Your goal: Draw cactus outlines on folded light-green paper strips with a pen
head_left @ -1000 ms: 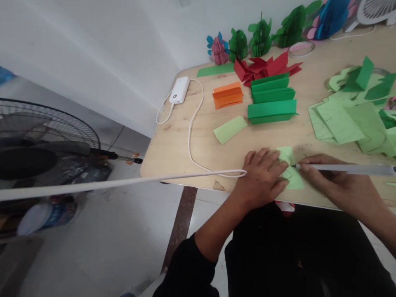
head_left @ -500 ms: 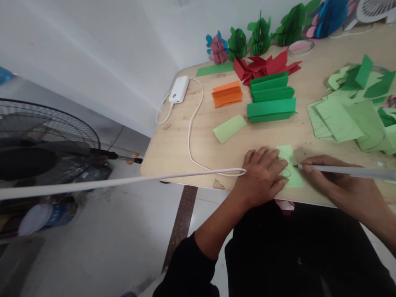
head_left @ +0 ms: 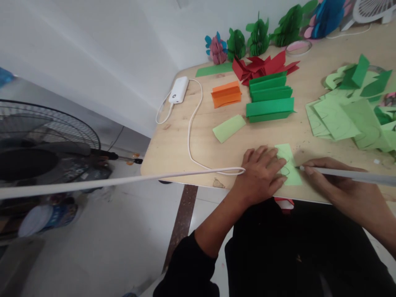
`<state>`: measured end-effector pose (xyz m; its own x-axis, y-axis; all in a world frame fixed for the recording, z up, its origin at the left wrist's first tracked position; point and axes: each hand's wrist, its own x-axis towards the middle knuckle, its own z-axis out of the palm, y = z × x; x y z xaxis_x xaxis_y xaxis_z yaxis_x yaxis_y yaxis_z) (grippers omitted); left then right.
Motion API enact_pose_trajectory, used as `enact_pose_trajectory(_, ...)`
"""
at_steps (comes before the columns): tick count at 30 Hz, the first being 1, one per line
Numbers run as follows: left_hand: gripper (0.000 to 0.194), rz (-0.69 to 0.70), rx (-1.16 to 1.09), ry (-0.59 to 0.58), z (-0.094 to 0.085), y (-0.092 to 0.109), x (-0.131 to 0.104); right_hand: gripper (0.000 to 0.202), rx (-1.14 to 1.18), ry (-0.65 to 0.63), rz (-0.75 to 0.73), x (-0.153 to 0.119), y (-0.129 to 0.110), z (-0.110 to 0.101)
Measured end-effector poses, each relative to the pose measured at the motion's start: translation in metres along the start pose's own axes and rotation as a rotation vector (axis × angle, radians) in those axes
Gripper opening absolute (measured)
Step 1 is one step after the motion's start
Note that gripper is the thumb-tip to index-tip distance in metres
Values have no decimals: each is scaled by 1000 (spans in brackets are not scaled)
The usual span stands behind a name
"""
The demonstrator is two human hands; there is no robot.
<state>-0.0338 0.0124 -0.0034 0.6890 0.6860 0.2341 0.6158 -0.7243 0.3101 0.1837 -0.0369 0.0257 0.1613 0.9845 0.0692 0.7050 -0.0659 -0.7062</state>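
Note:
My left hand lies flat with fingers spread over the left part of a light green paper near the table's front edge. Curved dark lines show on that paper. In my right hand is a long whitish pen, its tip at the paper's right edge. A second light green paper piece lies beyond my left hand. Folded green papers and an orange folded paper are farther back.
A white cable loops from a white power bank to my left wrist. Light green sheets lie at the right. Red folded paper and paper figures stand behind. A floor fan is at the left.
The view has shifted very slightly. Both hands hold nearly the same places, and the pen tip is still at the paper's right edge.

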Motion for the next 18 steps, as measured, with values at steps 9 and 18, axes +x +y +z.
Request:
enact_pose_trajectory(9, 42, 1, 8, 9, 2, -1, 0, 55, -5, 2, 3, -4, -3, -2)
enact_pose_trajectory(18, 43, -2, 9, -12, 1, 0, -1, 53, -23, 18, -12, -8, -2, 0)
